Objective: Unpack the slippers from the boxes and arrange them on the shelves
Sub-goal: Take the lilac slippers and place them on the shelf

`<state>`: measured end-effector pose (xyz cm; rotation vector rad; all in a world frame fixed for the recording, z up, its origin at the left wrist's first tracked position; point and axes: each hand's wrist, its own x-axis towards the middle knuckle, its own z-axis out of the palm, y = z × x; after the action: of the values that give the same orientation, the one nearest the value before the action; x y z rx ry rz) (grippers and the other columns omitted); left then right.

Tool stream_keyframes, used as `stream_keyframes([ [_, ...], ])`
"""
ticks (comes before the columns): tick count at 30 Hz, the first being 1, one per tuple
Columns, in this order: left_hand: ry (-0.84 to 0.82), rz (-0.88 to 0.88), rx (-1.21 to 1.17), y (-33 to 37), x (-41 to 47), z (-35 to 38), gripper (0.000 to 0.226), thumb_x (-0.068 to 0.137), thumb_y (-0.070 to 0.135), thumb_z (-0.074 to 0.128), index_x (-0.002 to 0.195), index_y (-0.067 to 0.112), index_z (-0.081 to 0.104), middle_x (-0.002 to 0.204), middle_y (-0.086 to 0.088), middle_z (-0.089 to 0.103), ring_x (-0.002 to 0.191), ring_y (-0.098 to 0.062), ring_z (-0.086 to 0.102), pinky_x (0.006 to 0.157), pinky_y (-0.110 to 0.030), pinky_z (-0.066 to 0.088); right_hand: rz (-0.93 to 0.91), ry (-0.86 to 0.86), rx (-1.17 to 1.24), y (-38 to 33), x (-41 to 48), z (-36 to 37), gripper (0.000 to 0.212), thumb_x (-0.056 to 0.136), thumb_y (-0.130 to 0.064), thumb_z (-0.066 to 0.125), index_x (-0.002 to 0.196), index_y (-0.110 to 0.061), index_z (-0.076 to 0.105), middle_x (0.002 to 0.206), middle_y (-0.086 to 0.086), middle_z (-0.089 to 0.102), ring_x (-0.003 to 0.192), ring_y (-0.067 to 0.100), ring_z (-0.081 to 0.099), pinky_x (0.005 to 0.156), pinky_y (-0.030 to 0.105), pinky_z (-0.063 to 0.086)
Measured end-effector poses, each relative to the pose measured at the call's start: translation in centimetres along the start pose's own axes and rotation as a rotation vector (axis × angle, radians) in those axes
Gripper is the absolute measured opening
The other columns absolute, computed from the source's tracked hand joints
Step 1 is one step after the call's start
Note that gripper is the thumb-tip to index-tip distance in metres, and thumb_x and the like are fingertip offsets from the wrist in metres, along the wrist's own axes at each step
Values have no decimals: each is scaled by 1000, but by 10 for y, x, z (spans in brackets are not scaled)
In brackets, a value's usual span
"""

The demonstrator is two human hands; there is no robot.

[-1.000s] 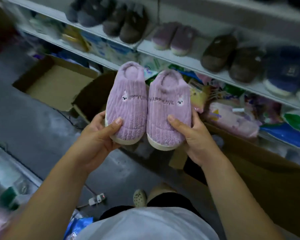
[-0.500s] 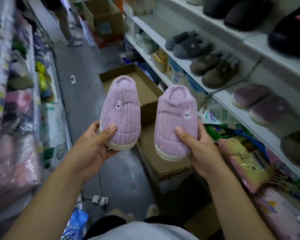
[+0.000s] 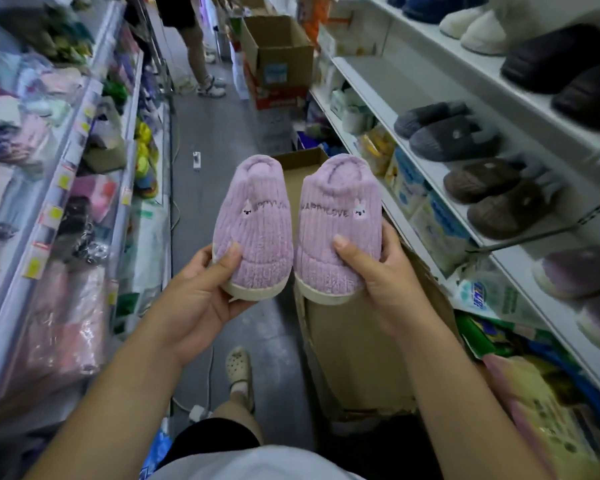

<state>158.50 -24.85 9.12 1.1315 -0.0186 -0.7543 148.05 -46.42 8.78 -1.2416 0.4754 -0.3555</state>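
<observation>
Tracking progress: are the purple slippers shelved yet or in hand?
Not shelved: left hand grips the left slipper, right hand the right slipper.

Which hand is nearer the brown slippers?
Right. The right hand, gripping a purple slipper, is below-left of the brown slippers; the left hand is farther left, over the aisle.

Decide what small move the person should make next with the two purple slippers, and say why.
The left hand grips the left slipper and the right hand the right slipper, both above the cardboard box. Likely next: swing them right to the shelf, where a matching purple pair sits, with bare board between it and the brown pair.
</observation>
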Motion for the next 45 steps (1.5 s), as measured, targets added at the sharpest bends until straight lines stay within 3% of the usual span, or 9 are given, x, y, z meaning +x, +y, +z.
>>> stream_keyframes([
  [11, -54, -64, -6, 100, 167, -49, 54, 90, 28, 61, 141, 15, 52, 129, -4, 70, 110, -19, 71, 71, -31, 61, 107, 210, 95, 4, 162, 84, 90, 65, -33, 87, 137, -23, 35, 131, 6, 61, 111, 20, 70, 98, 42, 57],
  [14, -62, -102, -6, 143, 221, -64, 56, 91, 28, 61, 143, 12, 51, 131, -6, 69, 113, -22, 70, 69, -31, 61, 144, 267, 216, 6, 213, 121, 75, 74, -24, 83, 134, -21, 38, 129, 7, 63, 107, 22, 72, 86, 37, 61],
  [20, -123, -109, 102, 200, 309, -73, 60, 84, 32, 65, 140, 11, 54, 127, -4, 71, 102, -18, 73, 71, -32, 61, 104, 345, 285, 7, 300, 158, 47, 90, -20, 74, 133, -23, 55, 125, 5, 71, 109, 23, 72, 99, 47, 56],
  [27, -171, -190, 129, 225, 418, -52, 60, 85, 31, 66, 140, 11, 54, 127, -6, 71, 113, -23, 70, 81, -38, 63, 82, 449, 304, 0, 394, 147, 42, 92, -18, 72, 133, -18, 60, 122, 6, 73, 109, 25, 72, 95, 46, 57],
  [33, -203, -211, 219, 244, 533, -7, 44, 96, 23, 63, 136, 7, 55, 123, -11, 72, 104, -24, 73, 71, -33, 62, 64, 634, 397, -7, 496, 121, 54, 86, -18, 78, 131, -15, 49, 125, 7, 68, 107, 25, 72, 90, 48, 59],
  [36, -255, -226, 276, 251, 586, 26, 38, 99, 19, 62, 133, 6, 58, 120, -11, 74, 99, -22, 74, 70, -33, 62, 29, 671, 441, -21, 537, 100, 42, 89, -13, 74, 123, -19, 51, 123, 6, 68, 110, 26, 70, 91, 45, 59],
  [40, -272, -210, 352, 248, 652, 62, 60, 92, 18, 73, 145, 9, 45, 133, -12, 66, 110, -29, 71, 79, -44, 63, -36, 707, 380, -37, 577, 68, 38, 91, -13, 72, 117, -30, 51, 118, 0, 68, 104, 19, 72, 91, 40, 59],
  [42, -246, -181, 457, 242, 683, 76, 82, 83, 24, 83, 148, 26, 33, 141, -8, 58, 113, -30, 68, 83, -52, 62, -46, 780, 301, -39, 595, 53, 37, 90, -17, 75, 111, -37, 51, 118, -2, 66, 106, 20, 71, 94, 44, 58],
  [45, -309, -129, 618, 230, 728, 99, 69, 87, 22, 81, 137, 27, 34, 134, -6, 57, 112, -27, 67, 81, -49, 62, -34, 898, 189, -34, 624, 31, 40, 86, -25, 81, 112, -37, 54, 122, 0, 66, 112, 23, 68, 100, 53, 54],
])
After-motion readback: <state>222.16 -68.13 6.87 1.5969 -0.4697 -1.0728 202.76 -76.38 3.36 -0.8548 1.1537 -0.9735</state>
